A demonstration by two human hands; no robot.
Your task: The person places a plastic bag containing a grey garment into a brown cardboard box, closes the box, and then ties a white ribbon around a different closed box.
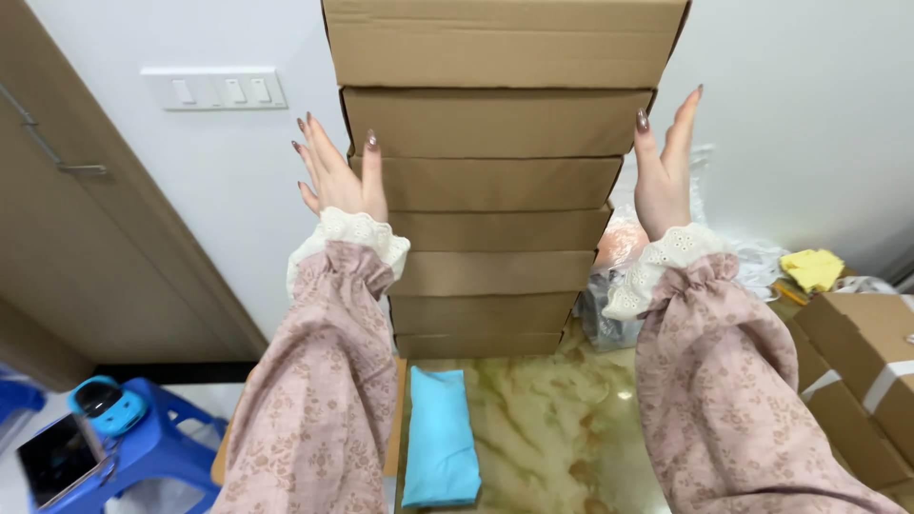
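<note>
A tall stack of several flat brown cardboard boxes stands on a marbled tabletop against the white wall. My left hand is raised flat beside the stack's left side, fingers spread, thumb close to a box edge. My right hand is held up flat at the stack's right side, fingers together and pointing up. Neither hand grips anything. Both arms wear pink floral sleeves with lace cuffs.
A light blue padded pouch lies on the table in front of the stack. Taped cardboard boxes sit at right, with yellow cloth and plastic bags behind. A blue stool holding a phone stands lower left, by a brown door.
</note>
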